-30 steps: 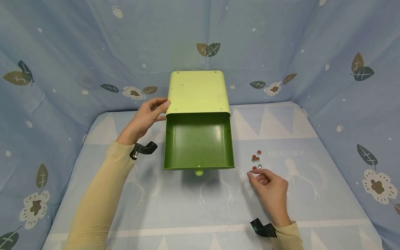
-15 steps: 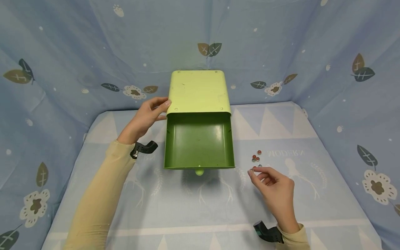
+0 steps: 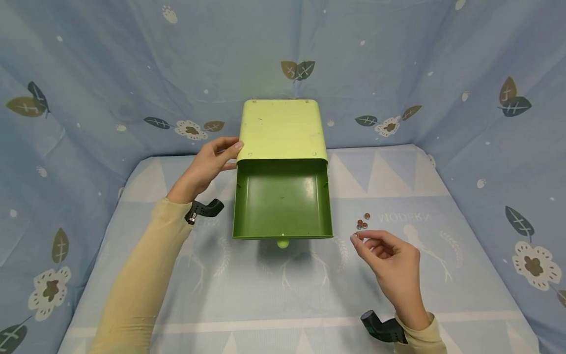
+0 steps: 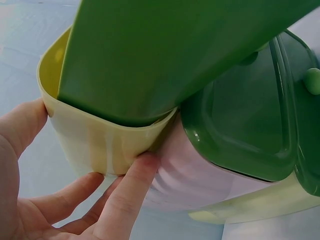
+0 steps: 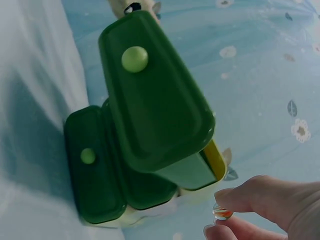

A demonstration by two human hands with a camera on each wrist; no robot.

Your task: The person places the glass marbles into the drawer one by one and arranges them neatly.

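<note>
Marble [image 5: 222, 212]: now up off the counter [image 3: 283, 295], pinched between right thumb and fingertip, just right of the open drawer's front
Right hand [image 3: 391, 260]: has risen from the loose beads [image 3: 362, 223], grip closed on one marble
Left hand [image 3: 208, 164]: still curled on the cabinet's [image 3: 283, 129] left edge
Drawer [image 3: 283, 199]: stays pulled out, nothing visible inside yet

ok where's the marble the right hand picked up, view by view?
Head: marble not resolvable; it would be at the right hand's fingertips, right of the open green drawer.
Left wrist: not in it; only the left hand gripping the pale cabinet shell.
Right wrist: marble bottom right, pinched between thumb and finger.
Shared landmark: the drawer's round light-green knob.
</note>
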